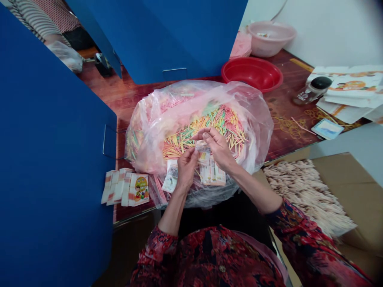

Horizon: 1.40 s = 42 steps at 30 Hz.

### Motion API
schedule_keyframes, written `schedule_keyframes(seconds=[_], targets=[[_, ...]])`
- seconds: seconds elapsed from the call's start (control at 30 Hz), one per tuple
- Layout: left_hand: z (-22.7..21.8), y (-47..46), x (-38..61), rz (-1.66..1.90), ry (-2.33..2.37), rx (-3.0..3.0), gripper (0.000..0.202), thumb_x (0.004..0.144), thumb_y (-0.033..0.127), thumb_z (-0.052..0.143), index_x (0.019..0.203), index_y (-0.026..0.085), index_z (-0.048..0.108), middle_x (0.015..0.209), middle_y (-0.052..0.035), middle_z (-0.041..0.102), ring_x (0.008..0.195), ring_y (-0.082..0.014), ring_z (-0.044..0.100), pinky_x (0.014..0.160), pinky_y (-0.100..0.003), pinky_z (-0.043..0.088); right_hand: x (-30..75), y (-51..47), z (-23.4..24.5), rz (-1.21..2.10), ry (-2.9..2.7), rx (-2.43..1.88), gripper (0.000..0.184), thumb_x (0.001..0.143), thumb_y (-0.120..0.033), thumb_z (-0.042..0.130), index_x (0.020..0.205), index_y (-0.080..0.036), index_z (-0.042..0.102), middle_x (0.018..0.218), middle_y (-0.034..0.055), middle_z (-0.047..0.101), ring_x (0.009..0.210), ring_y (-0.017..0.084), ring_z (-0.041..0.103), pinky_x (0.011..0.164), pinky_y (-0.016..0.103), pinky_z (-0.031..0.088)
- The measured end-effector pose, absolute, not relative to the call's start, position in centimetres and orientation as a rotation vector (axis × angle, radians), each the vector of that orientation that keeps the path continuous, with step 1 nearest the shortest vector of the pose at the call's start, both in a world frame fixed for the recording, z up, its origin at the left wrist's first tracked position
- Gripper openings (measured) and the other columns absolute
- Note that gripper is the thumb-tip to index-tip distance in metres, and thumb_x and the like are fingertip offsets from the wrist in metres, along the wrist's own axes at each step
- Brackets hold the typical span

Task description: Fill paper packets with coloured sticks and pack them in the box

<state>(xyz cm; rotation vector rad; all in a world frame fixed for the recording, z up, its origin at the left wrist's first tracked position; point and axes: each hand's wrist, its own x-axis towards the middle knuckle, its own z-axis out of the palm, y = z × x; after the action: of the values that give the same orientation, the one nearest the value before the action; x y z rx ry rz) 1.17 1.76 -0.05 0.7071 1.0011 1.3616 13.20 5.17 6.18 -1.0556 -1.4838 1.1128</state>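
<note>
A small clear-fronted packet [204,154] is upright between my two hands, with yellowish contents showing through. My left hand [187,165] pinches its left edge between thumb and fingertips. My right hand [220,149] curves over the packet's top, thumb and fingers drawn together; what lies between them is too small to make out. Below, several more packets [213,173] lie at the near edge of a big clear plastic bag [257,107]. Another packet [170,176] lies left of my left wrist. Thin pastel sticks [206,121] in pink, yellow and green fill the bag.
Printed packets [139,189] lie overlapped at left, beside a blue partition [60,151]. A red basin [253,73], a pink basin [271,38], a dark-lidded jar [312,91] and rubber bands [290,126] occupy the table's right. A carton [347,171] of packets stands below right. Another person's arm [42,20] shows upper left.
</note>
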Motion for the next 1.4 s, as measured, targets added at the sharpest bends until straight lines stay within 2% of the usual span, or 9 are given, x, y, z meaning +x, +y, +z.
schedule_keyframes(seconds=[0.2, 0.27, 0.33, 0.47, 0.7, 0.83, 0.93, 1.17, 1.4], targets=[[0.3, 1.7, 0.8, 1.395, 0.922, 0.635, 0.045, 0.073, 0.050, 0.088, 0.101, 0.019, 0.074, 0.095, -0.0008, 0.075, 0.074, -0.0093, 0.064, 0.061, -0.018, 0.050, 13.6, 5.3, 5.8, 0.839, -2.000, -1.097, 0.040, 0.099, -0.046, 0.056, 0.131, -0.024, 0.062, 0.147, 0.0136, 0.058, 0.142, 0.031, 0.049, 0.120, 0.056, 0.034], [0.7, 1.7, 0.6, 1.392, 0.915, 0.576, 0.047, 0.071, 0.049, 0.090, 0.102, 0.019, 0.073, 0.096, -0.0007, 0.074, 0.074, -0.0094, 0.065, 0.063, -0.019, 0.052, 13.8, 5.3, 5.6, 0.867, -1.844, -1.079, 0.036, 0.097, -0.043, 0.059, 0.128, -0.025, 0.061, 0.139, 0.0112, 0.062, 0.131, 0.027, 0.056, 0.114, 0.048, 0.042], [1.2, 1.7, 0.5, 1.387, 0.909, 0.507, 0.050, 0.070, 0.048, 0.089, 0.106, 0.020, 0.071, 0.099, -0.0010, 0.075, 0.077, -0.0116, 0.067, 0.067, -0.023, 0.056, 14.0, 5.1, 5.5, 0.887, -1.662, -1.110, 0.024, 0.093, -0.041, 0.065, 0.110, -0.024, 0.063, 0.115, 0.0067, 0.067, 0.109, 0.022, 0.063, 0.100, 0.040, 0.050], [1.9, 1.7, 0.2, 1.351, 0.889, 0.497, 0.049, 0.073, 0.049, 0.085, 0.108, 0.021, 0.066, 0.103, -0.0022, 0.075, 0.086, -0.0171, 0.072, 0.078, -0.033, 0.061, 14.3, 4.8, 5.3, 0.992, -1.445, -1.164, 0.018, 0.090, -0.034, 0.065, 0.080, -0.023, 0.055, 0.075, -0.0024, 0.054, 0.071, 0.014, 0.051, 0.069, 0.030, 0.045], [1.8, 1.6, 0.3, 1.363, 0.967, 0.461, 0.047, 0.066, 0.044, 0.088, 0.095, 0.019, 0.060, 0.089, 0.0018, 0.070, 0.075, -0.0130, 0.067, 0.075, -0.032, 0.060, 14.4, 4.5, 5.3, 1.057, -1.395, -1.121, 0.018, 0.088, -0.031, 0.066, 0.078, -0.022, 0.055, 0.072, -0.0032, 0.050, 0.066, 0.013, 0.045, 0.062, 0.029, 0.038], [1.7, 1.4, 0.6, 1.381, 0.912, 0.494, 0.047, 0.073, 0.050, 0.084, 0.099, 0.019, 0.060, 0.094, -0.0006, 0.072, 0.079, -0.0135, 0.069, 0.077, -0.030, 0.058, 14.7, 4.6, 4.6, 1.067, -1.299, -1.140, 0.020, 0.088, -0.034, 0.067, 0.077, -0.022, 0.055, 0.071, -0.0037, 0.049, 0.066, 0.012, 0.044, 0.061, 0.027, 0.036], [1.4, 1.4, 0.8, 1.375, 0.899, 0.567, 0.046, 0.073, 0.044, 0.086, 0.103, 0.019, 0.062, 0.093, -0.0013, 0.074, 0.081, -0.0130, 0.069, 0.078, -0.027, 0.055, 15.0, 4.6, 4.4, 1.105, -1.238, -1.138, 0.022, 0.087, -0.037, 0.069, 0.078, -0.022, 0.055, 0.072, -0.0039, 0.049, 0.065, 0.012, 0.043, 0.059, 0.027, 0.034], [2.0, 1.0, 1.6, 1.336, 0.984, 0.776, 0.032, 0.074, 0.035, 0.084, 0.094, 0.018, 0.066, 0.081, 0.0006, 0.070, 0.072, -0.0104, 0.064, 0.071, -0.023, 0.051, 15.5, 3.6, 4.8, 1.225, -1.313, -1.129, 0.035, 0.080, -0.052, 0.079, 0.084, -0.022, 0.061, 0.073, -0.0029, 0.057, 0.068, 0.014, 0.050, 0.062, 0.027, 0.040], [1.5, -0.7, 0.7, 1.187, 1.190, 1.092, 0.025, 0.083, 0.040, 0.075, 0.094, 0.019, 0.065, 0.084, -0.0020, 0.067, 0.074, -0.0144, 0.061, 0.072, -0.027, 0.049, 18.9, 1.2, 2.4, 1.109, -1.080, -1.318, 0.031, 0.079, -0.046, 0.079, 0.089, -0.023, 0.061, 0.071, -0.0033, 0.060, 0.061, 0.014, 0.052, 0.056, 0.027, 0.042]])
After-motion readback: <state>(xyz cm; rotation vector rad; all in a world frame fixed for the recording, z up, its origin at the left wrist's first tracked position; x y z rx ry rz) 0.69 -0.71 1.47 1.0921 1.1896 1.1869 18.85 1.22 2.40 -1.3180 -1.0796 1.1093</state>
